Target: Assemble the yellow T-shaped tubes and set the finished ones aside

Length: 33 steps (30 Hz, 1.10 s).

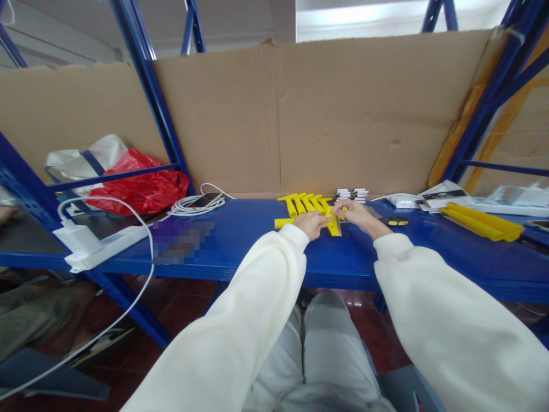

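Note:
A yellow T-shaped scraper (333, 228) lies on the blue tabletop, its handle pointing left and a thin pale strip along the right edge of its head. My left hand (312, 223) is closed over the handle. At the far end of the head, my right hand (352, 212) has its fingers pinched together; whatever they hold is too small to make out. Just behind my hands, several more yellow scrapers (303, 201) lie side by side in a row. A stack of small white-and-black boxes (352, 194) stands behind my right hand.
A black-and-yellow tool (394, 221) and yellow rolled pieces (482, 222) lie to the right. On the left are a coiled white cable (197, 205), a power strip (107, 249) and a red bag (141, 183). Cardboard (334, 114) walls the back between blue posts.

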Tool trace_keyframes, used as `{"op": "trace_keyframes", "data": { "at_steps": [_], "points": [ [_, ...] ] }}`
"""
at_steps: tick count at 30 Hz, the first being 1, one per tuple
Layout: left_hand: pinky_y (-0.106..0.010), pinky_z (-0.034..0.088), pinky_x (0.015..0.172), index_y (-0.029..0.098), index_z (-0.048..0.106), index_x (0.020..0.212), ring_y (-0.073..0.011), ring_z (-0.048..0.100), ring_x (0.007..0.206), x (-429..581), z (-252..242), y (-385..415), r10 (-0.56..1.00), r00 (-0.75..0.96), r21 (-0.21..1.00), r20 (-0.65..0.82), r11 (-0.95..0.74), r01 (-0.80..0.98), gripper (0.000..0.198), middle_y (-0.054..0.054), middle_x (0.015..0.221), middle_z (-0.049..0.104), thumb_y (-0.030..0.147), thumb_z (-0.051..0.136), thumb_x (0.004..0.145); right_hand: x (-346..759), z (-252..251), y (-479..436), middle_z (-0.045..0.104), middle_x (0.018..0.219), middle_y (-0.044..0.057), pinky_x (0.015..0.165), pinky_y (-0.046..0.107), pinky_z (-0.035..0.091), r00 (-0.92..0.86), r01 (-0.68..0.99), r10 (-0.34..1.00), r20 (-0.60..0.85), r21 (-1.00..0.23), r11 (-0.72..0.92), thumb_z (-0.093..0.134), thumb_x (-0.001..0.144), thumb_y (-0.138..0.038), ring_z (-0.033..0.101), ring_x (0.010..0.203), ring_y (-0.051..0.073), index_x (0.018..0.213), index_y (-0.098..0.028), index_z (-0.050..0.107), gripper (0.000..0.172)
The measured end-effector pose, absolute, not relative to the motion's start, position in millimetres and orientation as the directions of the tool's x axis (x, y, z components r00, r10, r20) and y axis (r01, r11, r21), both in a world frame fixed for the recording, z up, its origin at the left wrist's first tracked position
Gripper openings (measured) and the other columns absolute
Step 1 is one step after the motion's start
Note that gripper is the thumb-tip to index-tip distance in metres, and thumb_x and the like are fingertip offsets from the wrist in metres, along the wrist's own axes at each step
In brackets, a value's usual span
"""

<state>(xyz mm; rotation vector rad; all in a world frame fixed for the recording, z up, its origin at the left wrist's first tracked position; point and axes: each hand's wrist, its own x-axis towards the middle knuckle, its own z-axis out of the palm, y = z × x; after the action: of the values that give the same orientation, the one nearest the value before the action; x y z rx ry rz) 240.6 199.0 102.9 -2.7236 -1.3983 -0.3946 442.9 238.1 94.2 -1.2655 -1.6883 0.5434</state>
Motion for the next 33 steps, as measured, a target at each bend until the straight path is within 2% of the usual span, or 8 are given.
{"op": "trace_keyframes", "data": {
  "at_steps": [7, 16, 22, 25, 33],
  "points": [
    [-0.036, 0.056, 0.11, 0.036, 0.065, 0.158, -0.0285, 0.07, 0.135, 242.4, 106.5, 192.9, 0.772, 0.593, -0.016, 0.228, -0.606, 0.795, 0.052, -0.011, 0.138, 0.075, 0.023, 0.049, 0.111, 445.8, 91.6, 245.4, 0.072, 0.09, 0.005, 0.11, 0.043, 0.05, -0.097, 0.546, 0.885, 0.455, -0.719, 0.429, 0.08, 0.074, -0.028, 0.068, 0.103, 0.028, 0.062, -0.025, 0.066, 0.019],
    [-0.036, 0.058, 0.105, 0.037, 0.064, 0.158, -0.0263, 0.072, 0.132, 242.4, 106.8, 190.9, 0.749, 0.623, -0.124, 0.227, -0.612, 0.781, 0.053, -0.01, 0.135, 0.076, 0.021, 0.047, 0.111, 459.0, 82.1, 264.2, 0.066, 0.078, 0.004, 0.095, 0.042, 0.054, -0.235, 0.575, 0.814, 0.532, -0.599, 0.558, 0.079, 0.077, -0.05, 0.064, 0.087, 0.026, 0.063, -0.025, 0.064, 0.032],
    [-0.035, 0.058, 0.102, 0.036, 0.069, 0.154, -0.0262, 0.074, 0.126, 242.1, 106.2, 192.5, 0.728, 0.641, -0.156, 0.244, -0.623, 0.767, 0.05, -0.011, 0.128, 0.077, 0.021, 0.05, 0.11, 458.5, 82.1, 264.8, 0.064, 0.077, 0.004, 0.103, 0.048, 0.052, -0.237, 0.626, 0.821, 0.52, -0.564, 0.538, 0.076, 0.08, -0.043, 0.064, 0.09, 0.027, 0.066, -0.026, 0.062, 0.026],
    [-0.035, 0.058, 0.103, 0.034, 0.069, 0.153, -0.0265, 0.074, 0.125, 242.5, 106.1, 193.6, 0.718, 0.649, -0.163, 0.253, -0.629, 0.76, 0.05, -0.012, 0.126, 0.077, 0.02, 0.051, 0.109, 455.7, 82.9, 261.1, 0.064, 0.079, 0.004, 0.105, 0.05, 0.051, -0.209, 0.618, 0.833, 0.513, -0.59, 0.519, 0.077, 0.079, -0.041, 0.065, 0.095, 0.029, 0.067, -0.026, 0.06, 0.026],
    [-0.039, 0.056, 0.11, 0.032, 0.065, 0.159, -0.0284, 0.072, 0.131, 243.6, 106.1, 192.0, 0.717, 0.649, -0.159, 0.255, -0.63, 0.76, 0.053, -0.014, 0.132, 0.076, 0.019, 0.047, 0.111, 448.0, 81.8, 251.9, 0.066, 0.09, 0.002, 0.107, 0.047, 0.051, -0.047, 0.403, 0.895, 0.444, -0.811, 0.424, 0.083, 0.07, -0.036, 0.064, 0.1, 0.026, 0.081, -0.026, 0.059, 0.029]
  ]
}}
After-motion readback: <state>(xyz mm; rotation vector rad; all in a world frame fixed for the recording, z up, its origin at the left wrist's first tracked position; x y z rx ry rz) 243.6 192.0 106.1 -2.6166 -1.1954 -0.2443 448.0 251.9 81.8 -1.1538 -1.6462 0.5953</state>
